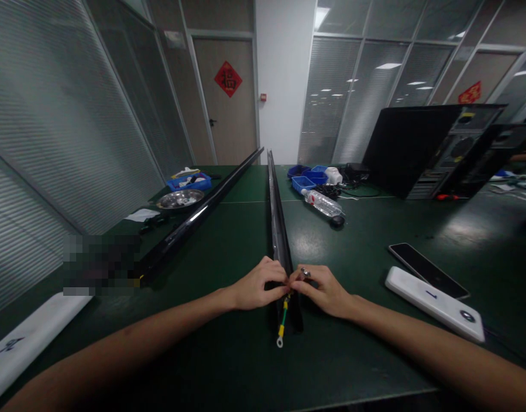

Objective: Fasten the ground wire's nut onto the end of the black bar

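A long black channel-shaped rail (pixel 280 232) runs away from me across the green table. At its near end, my left hand (pixel 263 284) is closed in a pinch at the upper end of a short green-and-yellow ground wire (pixel 284 316). My right hand (pixel 323 289), with a ring on one finger, pinches at the same spot, and the fingertips of both hands meet. Whatever small part sits between them is hidden. From there the wire hangs toward me over the rail, ending in a metal ring terminal (pixel 279 342).
A second black rail (pixel 203 212) lies to the left, near a metal bowl (pixel 180 199) and a blue tray (pixel 190 182). At right are a plastic bottle (pixel 323 203), a phone (pixel 428 269) and a white power bank (pixel 434 303). Black computer cases (pixel 417 149) stand behind.
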The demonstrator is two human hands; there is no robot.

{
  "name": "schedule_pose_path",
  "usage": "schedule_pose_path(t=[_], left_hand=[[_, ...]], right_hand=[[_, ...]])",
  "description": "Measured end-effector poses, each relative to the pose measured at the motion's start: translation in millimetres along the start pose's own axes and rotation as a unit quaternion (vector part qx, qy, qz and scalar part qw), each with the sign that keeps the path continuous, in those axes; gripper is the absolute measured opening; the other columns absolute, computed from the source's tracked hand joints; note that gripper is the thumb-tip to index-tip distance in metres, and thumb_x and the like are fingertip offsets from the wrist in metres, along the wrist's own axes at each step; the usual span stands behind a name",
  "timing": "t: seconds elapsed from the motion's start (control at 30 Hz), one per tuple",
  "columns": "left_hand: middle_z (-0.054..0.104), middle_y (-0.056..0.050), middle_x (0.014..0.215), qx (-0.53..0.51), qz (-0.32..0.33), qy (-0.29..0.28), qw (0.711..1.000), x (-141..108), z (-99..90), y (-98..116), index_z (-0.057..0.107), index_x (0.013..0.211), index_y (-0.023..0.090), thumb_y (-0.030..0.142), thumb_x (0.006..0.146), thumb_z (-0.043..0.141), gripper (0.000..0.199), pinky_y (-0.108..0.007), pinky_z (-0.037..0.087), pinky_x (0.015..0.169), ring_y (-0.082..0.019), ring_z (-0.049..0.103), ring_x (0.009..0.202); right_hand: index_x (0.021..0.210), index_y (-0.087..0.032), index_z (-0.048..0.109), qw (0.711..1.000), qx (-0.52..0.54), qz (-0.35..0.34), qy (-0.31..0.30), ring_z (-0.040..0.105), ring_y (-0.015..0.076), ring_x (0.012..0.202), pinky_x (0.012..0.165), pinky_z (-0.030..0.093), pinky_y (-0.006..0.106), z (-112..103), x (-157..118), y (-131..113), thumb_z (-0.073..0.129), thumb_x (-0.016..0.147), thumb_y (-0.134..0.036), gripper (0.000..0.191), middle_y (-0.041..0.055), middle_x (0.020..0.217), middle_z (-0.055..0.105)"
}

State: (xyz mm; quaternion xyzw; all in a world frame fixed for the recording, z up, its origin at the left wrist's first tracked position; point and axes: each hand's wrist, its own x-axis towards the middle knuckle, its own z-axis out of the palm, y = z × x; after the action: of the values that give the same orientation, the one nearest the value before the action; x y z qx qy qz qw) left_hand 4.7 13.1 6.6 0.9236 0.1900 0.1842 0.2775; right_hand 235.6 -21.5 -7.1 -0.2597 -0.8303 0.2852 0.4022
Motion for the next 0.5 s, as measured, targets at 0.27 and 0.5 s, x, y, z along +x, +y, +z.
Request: schedule_pose_path(t=[0.27,0.5], left_hand=[[0.07,-0.002,0.096,-0.003,0.009,-0.007,1.0,-0.2,-0.6,0.1,0.067,0.091,0.019,0.033,0.106,0.053,0.025,-0.035,0.031,0.096,-0.019,0.06,0.1],[0.069,-0.002,0.094,0.002,0.014,-0.002,1.0,-0.4,-1.0,0.9,0.067,0.091,0.018,0.03,0.105,0.053,0.023,-0.035,0.032,0.096,-0.019,0.06,0.099]], right_hand=[[0.09,-0.015,0.071,1.0,0.019,-0.012,0.0,0.066,0.0162,0.072,0.07,0.052,0.028,-0.6,1.0,-2.1,0.058,0.105,-0.043,0.034,0.0043,0.082,0.069],[0.092,-0.015,0.072,1.0,0.014,-0.019,0.002,0.066,0.0169,0.072,0.069,0.052,0.028,-0.4,1.3,-3.9,0.056,0.106,-0.041,0.034,0.0048,0.081,0.069]])
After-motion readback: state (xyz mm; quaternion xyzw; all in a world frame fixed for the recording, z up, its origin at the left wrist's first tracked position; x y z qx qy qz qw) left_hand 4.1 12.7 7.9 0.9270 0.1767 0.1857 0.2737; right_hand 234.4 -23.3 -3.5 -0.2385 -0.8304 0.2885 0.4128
